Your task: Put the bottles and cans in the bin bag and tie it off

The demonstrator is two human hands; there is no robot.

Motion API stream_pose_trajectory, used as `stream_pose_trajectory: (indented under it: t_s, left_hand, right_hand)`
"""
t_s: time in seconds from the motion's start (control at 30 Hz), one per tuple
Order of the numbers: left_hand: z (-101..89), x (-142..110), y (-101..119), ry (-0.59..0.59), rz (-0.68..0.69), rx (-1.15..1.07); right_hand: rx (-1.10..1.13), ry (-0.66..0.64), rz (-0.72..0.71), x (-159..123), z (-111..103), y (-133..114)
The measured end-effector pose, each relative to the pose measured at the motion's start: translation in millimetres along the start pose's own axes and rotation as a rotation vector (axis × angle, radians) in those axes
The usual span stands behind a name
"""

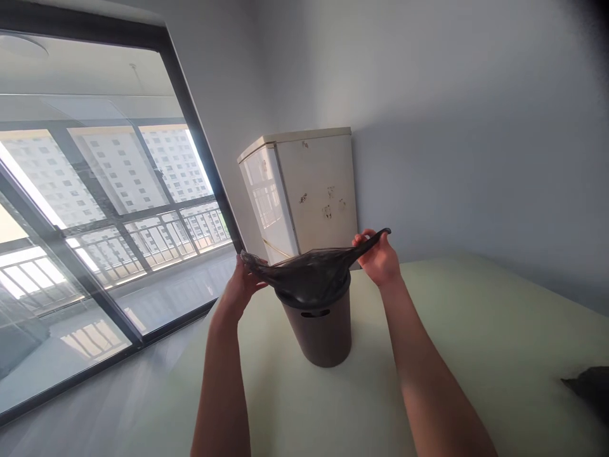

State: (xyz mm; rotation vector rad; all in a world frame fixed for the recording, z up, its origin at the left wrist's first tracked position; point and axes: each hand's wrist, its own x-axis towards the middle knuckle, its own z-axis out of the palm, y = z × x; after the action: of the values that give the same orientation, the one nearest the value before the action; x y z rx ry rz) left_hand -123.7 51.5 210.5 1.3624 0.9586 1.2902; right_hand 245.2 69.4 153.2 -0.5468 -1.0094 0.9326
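A brown trash can with a slot handle stands upright on a pale green surface. Over its mouth spreads a thin black trash bag, its edges drawn out to both sides above the rim. My left hand is closed on the bag's left edge, a little outside the rim. On the other side, my right hand grips the right edge, pulled up into a narrow strip higher than the left one. The inside of the can is hidden by the bag.
The can rests on a broad pale green tabletop. Behind it stands a white refrigerator with worn spots, against a grey wall. A sliding glass door is at left. Something black lies at the right edge.
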Motion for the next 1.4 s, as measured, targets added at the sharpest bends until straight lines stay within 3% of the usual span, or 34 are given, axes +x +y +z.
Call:
stream_pose_trajectory:
  t_s: [0.07, 0.13, 0.27, 0.37, 0.47, 0.53, 0.7, 0.93, 1.07, 1.2, 1.3, 1.4]
  left_hand:
    - [-18.0, 1.7, -4.2, -0.015, -0.047, 0.046]
    - [-35.6, 1.4, -9.6, -0.024, -0.051, 0.123]
    - [-57.2, -2.3, -20.5, -0.182, -0.132, 0.491]
    - [-55.5, -2.6, -25.9, -0.317, -0.140, 0.585]
    - [-43.1, -1.3, -26.8, -0.548, -0.016, 0.505]
    - [-32.6, -1.4, -24.6, -0.630, 0.075, 0.452]
    - [-8.6, -5.6, -17.4, -0.606, 0.231, 0.376]
    - [16.0, -6.1, -14.7, -0.527, 0.295, 0.348]
    - [27.4, -6.6, -11.9, -0.420, 0.365, 0.248]
    - [38.9, -13.6, -4.6, -0.319, 0.436, -0.027]
    - [47.3, -18.8, -1.0, -0.276, 0.424, -0.369]
    - [54.3, -19.6, -3.4, -0.255, 0.423, -0.565]
  right_hand:
    - [0.007, -0.077, 0.027, -6.1, -5.1, 20.2]
    - [0.028, -0.249, 0.075, -13.0, -11.1, 40.4]
    - [0.001, -0.475, 0.169, -22.5, -16.6, 63.3]
    - [-0.017, -0.540, 0.196, -22.2, -11.3, 63.0]
    - [-0.013, -0.616, 0.184, -18.4, -2.3, 53.9]
    - [-0.032, -0.670, 0.141, -16.1, 3.6, 45.2]
    - [-0.164, -0.679, -0.075, -13.8, 12.7, 26.0]
    - [-0.059, -0.710, 0.077, -17.7, 18.5, 20.5]
    - [-0.258, -0.659, 0.023, -15.4, 24.2, 5.1]
    - [-0.311, -0.625, -0.084, -13.7, 31.9, -12.7]
    - [-0.091, -0.574, -0.144, -17.4, 42.3, -17.7]
    - [0.099, -0.491, -0.224, -22.9, 55.7, -17.7]
